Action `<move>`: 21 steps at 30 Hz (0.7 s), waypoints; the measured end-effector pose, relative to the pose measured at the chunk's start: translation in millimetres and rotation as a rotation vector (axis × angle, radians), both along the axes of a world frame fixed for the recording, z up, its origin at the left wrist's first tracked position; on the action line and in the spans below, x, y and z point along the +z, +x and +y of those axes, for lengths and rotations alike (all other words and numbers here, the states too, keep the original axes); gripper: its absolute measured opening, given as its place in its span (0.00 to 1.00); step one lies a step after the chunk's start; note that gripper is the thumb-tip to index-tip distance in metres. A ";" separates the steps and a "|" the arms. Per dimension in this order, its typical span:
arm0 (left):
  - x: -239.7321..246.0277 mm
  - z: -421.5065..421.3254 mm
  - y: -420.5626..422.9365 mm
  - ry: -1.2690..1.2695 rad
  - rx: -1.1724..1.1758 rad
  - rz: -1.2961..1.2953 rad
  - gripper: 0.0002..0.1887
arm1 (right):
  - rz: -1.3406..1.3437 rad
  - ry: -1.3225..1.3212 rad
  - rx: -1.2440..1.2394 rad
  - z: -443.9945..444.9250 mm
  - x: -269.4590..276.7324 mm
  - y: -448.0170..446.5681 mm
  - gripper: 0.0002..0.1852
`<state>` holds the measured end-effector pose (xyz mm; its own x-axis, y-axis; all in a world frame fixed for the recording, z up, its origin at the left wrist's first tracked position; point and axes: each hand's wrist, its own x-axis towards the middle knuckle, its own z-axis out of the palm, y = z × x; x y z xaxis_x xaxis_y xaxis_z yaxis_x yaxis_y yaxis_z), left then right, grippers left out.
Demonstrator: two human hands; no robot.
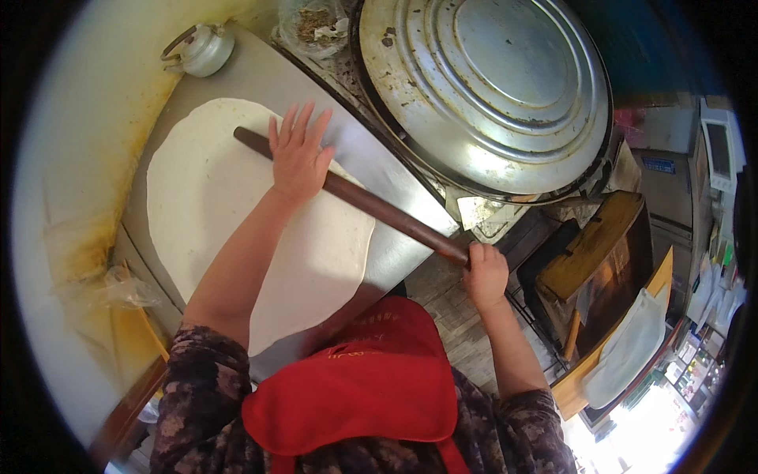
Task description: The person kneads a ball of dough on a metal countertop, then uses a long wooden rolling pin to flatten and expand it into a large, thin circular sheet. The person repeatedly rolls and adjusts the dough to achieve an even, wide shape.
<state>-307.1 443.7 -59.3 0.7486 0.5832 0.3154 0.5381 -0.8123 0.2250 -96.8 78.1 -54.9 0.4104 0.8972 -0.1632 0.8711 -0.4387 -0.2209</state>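
Note:
A broad, thin sheet of pale dough (201, 195) covers much of the metal worktop (402, 260) before me. Across its upper right part a dark wooden rolling pin (391, 213) lies at a slant, its far tip over the dough. My left hand (301, 155) rests palm down over the pin, fingers spread and straight. Past the worktop's right edge, my right hand (487, 274) is closed around the pin's near end. Part of the dough is hidden beneath my left forearm.
A large pan under a ridged metal lid (509, 53) stands beyond the worktop. In the far left corner sits a small metal kettle (207, 50). A plastic bag of food scraps (317, 26) is near the lid. On the right are a wooden box (598, 255) and a board (574, 391).

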 end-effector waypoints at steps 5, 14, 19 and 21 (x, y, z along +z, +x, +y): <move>10.6 24.1 60.1 -0.078 0.229 -0.104 0.26 | 0.164 -0.116 -0.189 29.3 13.7 23.8 0.17; 36.9 40.1 -52.5 -0.286 -0.114 -0.029 0.28 | 1.289 -0.328 -0.522 -2.2 20.3 -89.0 0.22; -0.5 56.1 -148.8 -0.348 0.170 -0.096 0.37 | 0.844 -0.026 -0.070 76.5 41.6 -121.1 0.22; -5.2 66.5 -140.9 -0.397 0.229 -0.130 0.39 | 0.695 0.107 -0.036 80.9 35.6 -124.9 0.24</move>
<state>-448.0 510.2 -64.5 0.5560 0.8228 0.1176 0.6397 -0.5139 0.5716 -221.7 159.0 -19.3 0.2726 0.9109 -0.3098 0.4976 -0.4090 -0.7649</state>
